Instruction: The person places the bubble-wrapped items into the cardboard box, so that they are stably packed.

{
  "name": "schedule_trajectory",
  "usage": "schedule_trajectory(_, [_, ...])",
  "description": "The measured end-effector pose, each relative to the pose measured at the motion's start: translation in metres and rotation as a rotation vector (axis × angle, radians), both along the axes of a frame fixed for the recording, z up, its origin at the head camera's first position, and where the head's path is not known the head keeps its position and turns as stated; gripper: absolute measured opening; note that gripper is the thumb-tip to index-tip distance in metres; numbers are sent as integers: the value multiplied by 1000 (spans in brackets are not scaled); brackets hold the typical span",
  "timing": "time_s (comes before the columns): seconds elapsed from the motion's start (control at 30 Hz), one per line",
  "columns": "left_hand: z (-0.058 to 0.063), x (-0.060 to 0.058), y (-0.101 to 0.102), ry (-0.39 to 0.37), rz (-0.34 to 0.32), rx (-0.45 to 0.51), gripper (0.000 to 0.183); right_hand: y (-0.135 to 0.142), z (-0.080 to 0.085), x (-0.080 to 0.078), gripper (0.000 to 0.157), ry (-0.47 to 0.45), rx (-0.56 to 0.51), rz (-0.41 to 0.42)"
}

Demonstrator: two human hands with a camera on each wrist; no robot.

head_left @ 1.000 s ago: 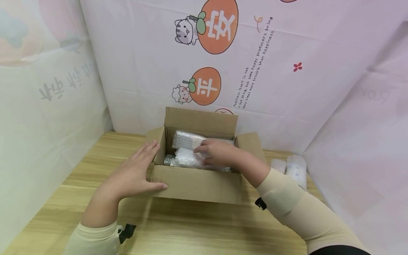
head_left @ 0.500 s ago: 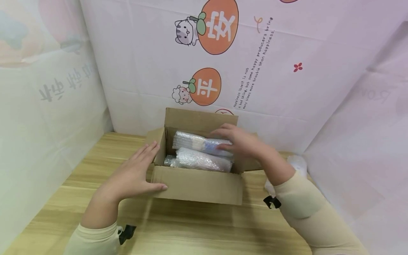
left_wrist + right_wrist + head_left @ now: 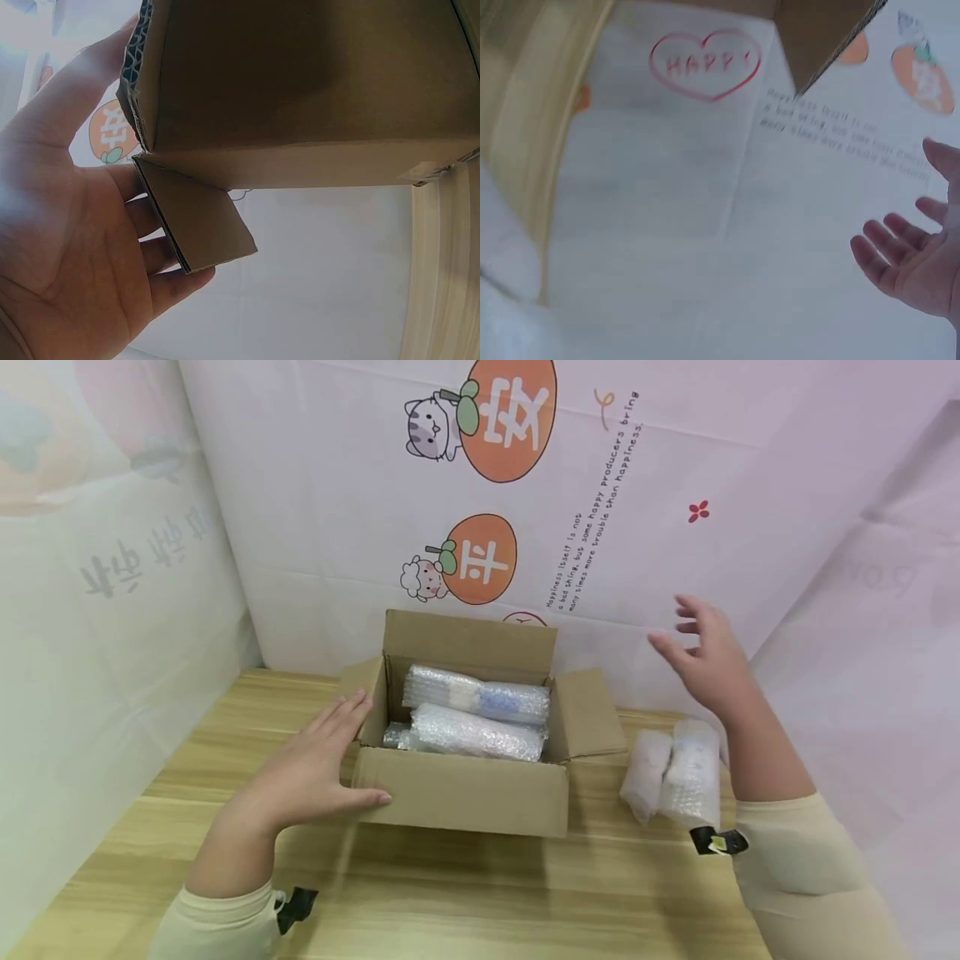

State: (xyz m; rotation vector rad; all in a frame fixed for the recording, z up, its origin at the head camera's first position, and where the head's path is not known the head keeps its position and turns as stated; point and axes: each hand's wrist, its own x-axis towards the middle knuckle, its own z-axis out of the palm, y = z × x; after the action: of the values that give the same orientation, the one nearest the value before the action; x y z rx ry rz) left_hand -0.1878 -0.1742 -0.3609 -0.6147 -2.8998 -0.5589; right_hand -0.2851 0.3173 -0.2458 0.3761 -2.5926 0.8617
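Observation:
An open cardboard box (image 3: 461,793) stands on the wooden table with its flaps folded out. Inside lie a bubble-wrapped bundle (image 3: 480,732) at the front and another bubble-wrapped bundle (image 3: 442,687) with a blue patch behind it. My left hand (image 3: 307,777) rests at the box's left side, fingers along the left flap (image 3: 196,221) and thumb on the front flap. My right hand (image 3: 708,660) is raised in the air to the right of the box, holding nothing, its fingers loosely spread. In the right wrist view, the right hand (image 3: 922,262) shows its palm.
Two bubble-wrapped rolls, a shorter pinkish roll (image 3: 647,772) and a larger white roll (image 3: 692,772), lie on the table (image 3: 465,893) right of the box. Printed white cloth (image 3: 337,485) hangs behind and on both sides.
My right hand has lifted away from the bundles in the box and swung right, uncovering the wrapped rolls on the table. My left hand has stayed at the box's left side.

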Motion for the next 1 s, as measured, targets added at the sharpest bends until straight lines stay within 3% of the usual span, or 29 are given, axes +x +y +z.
schedule_trajectory(0.13, [1,0,0,12,-7,7,123,38,-17,-4,85,-74,-9,-137])
schedule_trajectory(0.27, [2,1,0,12,-7,7,122,71,-44,-13,93,-187,38,-232])
schedule_trajectory(0.47, [3,2,0,0,-7,-9,122,111,-92,-21,107,-426,149,-348])
schedule_trajectory(0.6, [2,1,1,14,-12,-7,123,123,-116,-18,116,-607,211,-323])
schedule_trajectory(0.73, [1,1,1,20,-12,-2,123,126,-135,-16,121,-720,269,-294])
schedule_trajectory(1.0, [1,1,1,18,-6,0,122,127,-160,-14,122,-769,355,-288])
